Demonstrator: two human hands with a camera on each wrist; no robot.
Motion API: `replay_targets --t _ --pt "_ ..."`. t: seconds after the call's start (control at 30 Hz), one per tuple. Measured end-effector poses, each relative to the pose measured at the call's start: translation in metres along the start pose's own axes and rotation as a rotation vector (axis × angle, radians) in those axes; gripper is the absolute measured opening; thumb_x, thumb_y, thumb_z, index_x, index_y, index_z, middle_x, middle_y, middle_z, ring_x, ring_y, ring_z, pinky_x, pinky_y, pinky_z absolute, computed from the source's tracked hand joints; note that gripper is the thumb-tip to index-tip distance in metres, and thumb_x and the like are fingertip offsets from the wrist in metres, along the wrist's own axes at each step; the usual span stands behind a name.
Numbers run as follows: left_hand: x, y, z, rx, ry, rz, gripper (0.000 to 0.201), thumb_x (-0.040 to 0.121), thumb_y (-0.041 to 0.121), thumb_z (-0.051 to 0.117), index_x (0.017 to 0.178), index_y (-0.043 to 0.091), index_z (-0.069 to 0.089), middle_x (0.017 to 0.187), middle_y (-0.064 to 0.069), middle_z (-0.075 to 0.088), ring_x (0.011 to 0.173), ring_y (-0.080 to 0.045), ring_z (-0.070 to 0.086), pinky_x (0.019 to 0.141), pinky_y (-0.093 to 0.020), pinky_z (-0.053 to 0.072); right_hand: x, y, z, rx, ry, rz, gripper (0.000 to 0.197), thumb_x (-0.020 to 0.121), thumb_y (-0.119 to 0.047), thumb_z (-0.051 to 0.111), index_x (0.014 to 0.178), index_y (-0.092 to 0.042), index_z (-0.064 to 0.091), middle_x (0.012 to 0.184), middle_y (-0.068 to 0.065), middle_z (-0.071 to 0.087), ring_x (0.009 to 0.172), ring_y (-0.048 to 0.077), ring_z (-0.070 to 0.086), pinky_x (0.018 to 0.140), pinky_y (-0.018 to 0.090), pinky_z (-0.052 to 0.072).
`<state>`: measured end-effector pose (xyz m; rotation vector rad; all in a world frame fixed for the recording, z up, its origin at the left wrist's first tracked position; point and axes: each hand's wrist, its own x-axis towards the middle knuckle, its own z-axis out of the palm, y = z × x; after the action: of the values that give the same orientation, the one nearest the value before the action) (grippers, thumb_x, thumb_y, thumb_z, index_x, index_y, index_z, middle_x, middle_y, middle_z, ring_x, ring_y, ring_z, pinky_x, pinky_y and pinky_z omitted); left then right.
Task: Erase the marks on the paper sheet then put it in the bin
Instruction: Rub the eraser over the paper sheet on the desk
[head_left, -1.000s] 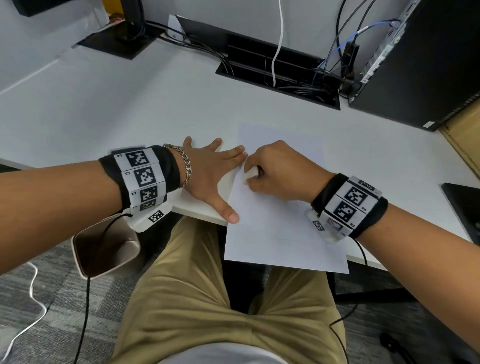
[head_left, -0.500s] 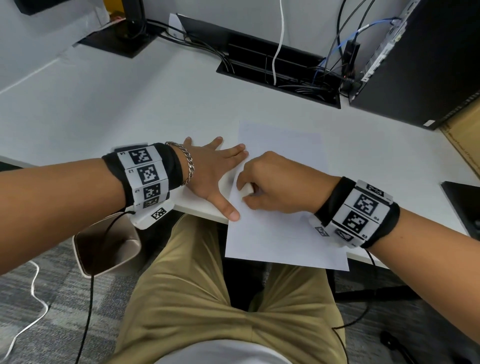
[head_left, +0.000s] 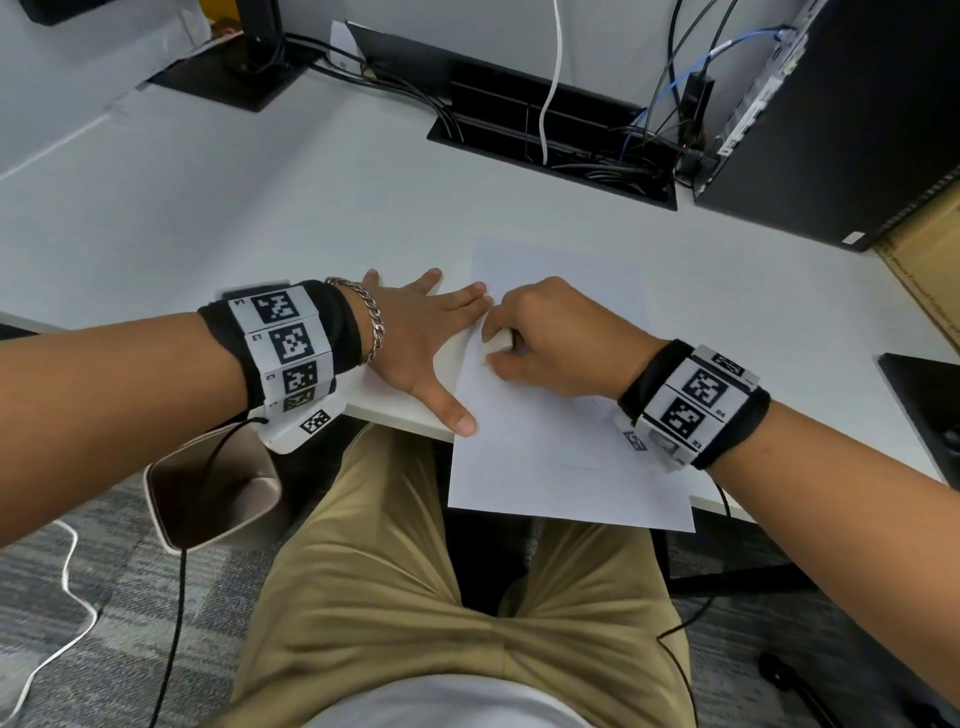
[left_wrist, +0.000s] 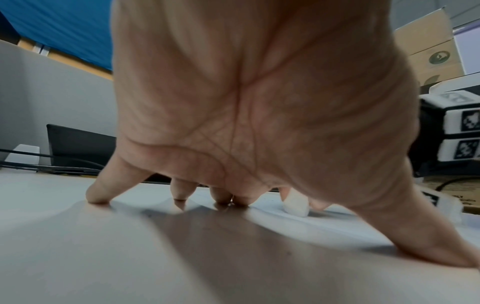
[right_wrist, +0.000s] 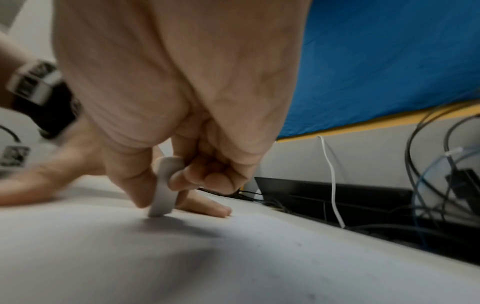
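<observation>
While one eraser (right_wrist: 163, 187) rubs, one paper sheet (head_left: 561, 457), one bin (head_left: 208, 488)

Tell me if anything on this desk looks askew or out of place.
The paper sheet lies slightly skewed and hangs past the near edge of the desk, over the lap. Otherwise nothing odd: the left hand presses it flat while the right hand rubs it with the eraser.

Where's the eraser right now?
The eraser is pinched in the right hand, its tip on the paper sheet near the sheet's left edge, beside the left hand's fingertips.
</observation>
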<state>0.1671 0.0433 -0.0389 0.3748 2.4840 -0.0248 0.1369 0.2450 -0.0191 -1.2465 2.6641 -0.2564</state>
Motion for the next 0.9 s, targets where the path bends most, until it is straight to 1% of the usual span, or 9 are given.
replay_targets --t 0.13,0.27,0.47,0.6,0.7,0.77,0.83,0.87,0.9 --pt "-0.003 0.001 -0.002 0.020 -0.006 -0.014 0.153 0.048 0.109 0.053 0.157 0.044 -0.031 0.162 0.029 -0.035 0.158 -0.024 -0.024 0.118 -0.079 0.005 -0.017 -0.003 -0.003 -0.010 -0.086 -0.024 0.027 0.091 -0.036 0.069 0.115 -0.024 0.073 0.085 -0.009 0.066 0.074 -0.001 0.051 0.076 0.027 0.051" --pt "-0.007 0.003 0.000 0.030 0.017 -0.013 0.150 0.049 0.111 0.048 0.158 0.043 -0.029 0.163 0.028 -0.034 0.159 -0.023 -0.022 0.119 -0.077 0.004 -0.043 0.004 -0.013 -0.032 -0.038 0.078 0.027 0.092 -0.040 0.067 0.116 -0.029 0.069 0.094 -0.010 0.066 0.087 0.010 0.059 0.081 0.037 0.055" --pt "-0.023 0.015 -0.002 0.127 0.045 -0.075 0.137 0.060 0.110 0.033 0.164 0.036 -0.017 0.172 0.017 -0.020 0.161 -0.026 -0.011 0.125 -0.067 0.002 -0.083 0.001 0.006 -0.026 -0.050 0.172 0.029 0.095 -0.041 0.062 0.122 -0.031 0.067 0.095 -0.015 0.057 0.091 0.009 0.055 0.075 0.027 0.044" --pt "-0.042 0.016 -0.001 0.312 0.022 -0.075 0.127 0.066 0.107 0.027 0.166 0.037 -0.007 0.175 0.010 0.000 0.161 -0.028 0.007 0.127 -0.060 0.001 -0.088 0.025 0.003 -0.050 -0.014 0.257 0.028 0.094 -0.042 0.063 0.121 -0.034 0.067 0.094 -0.015 0.056 0.090 0.011 0.057 0.073 0.028 0.043" --pt "-0.054 0.023 -0.004 0.345 0.036 -0.029 0.113 0.073 0.102 0.033 0.164 0.038 0.020 0.167 0.007 0.031 0.152 -0.025 0.031 0.128 -0.054 0.010 -0.085 0.042 -0.002 -0.046 -0.009 0.298 0.030 0.092 -0.043 0.065 0.121 -0.035 0.069 0.098 -0.011 0.063 0.091 0.012 0.057 0.072 0.028 0.044" --pt "-0.052 0.032 -0.014 0.325 0.117 0.018 0.096 0.079 0.095 0.042 0.153 0.034 0.042 0.149 0.007 0.048 0.135 -0.022 0.048 0.120 -0.048 0.031 -0.079 0.049 -0.005 -0.063 -0.014 0.302 0.029 0.092 -0.042 0.066 0.120 -0.036 0.069 0.100 -0.009 0.064 0.092 0.013 0.057 0.073 0.029 0.044" --pt "-0.039 0.035 -0.026 0.237 0.202 0.086 0.083 0.081 0.085 0.058 0.144 0.030 0.049 0.144 0.004 0.049 0.123 -0.022 0.053 0.108 -0.045 0.045 -0.075 0.052 -0.010 -0.073 -0.032 0.289 0.026 0.092 -0.039 0.066 0.118 -0.037 0.069 0.101 -0.009 0.063 0.095 0.015 0.057 0.076 0.032 0.047" --pt "-0.028 0.032 -0.032 0.182 0.214 0.124 0.084 0.082 0.079 0.065 0.147 0.030 0.046 0.154 0.002 0.042 0.132 -0.024 0.050 0.111 -0.046 0.043 -0.073 0.054 -0.013 -0.069 -0.042 0.278 0.025 0.092 -0.037 0.067 0.117 -0.037 0.069 0.100 -0.009 0.063 0.096 0.015 0.057 0.079 0.035 0.051" --pt "-0.017 0.028 -0.038 0.135 0.193 0.157 0.090 0.082 0.074 0.070 0.155 0.033 0.038 0.167 0.002 0.028 0.146 -0.025 0.038 0.121 -0.047 0.034 -0.072 0.055 -0.015 -0.066 -0.054 0.270 0.025 0.092 -0.035 0.067 0.116 -0.037 0.070 0.100 -0.010 0.063 0.095 0.015 0.056 0.082 0.038 0.053"
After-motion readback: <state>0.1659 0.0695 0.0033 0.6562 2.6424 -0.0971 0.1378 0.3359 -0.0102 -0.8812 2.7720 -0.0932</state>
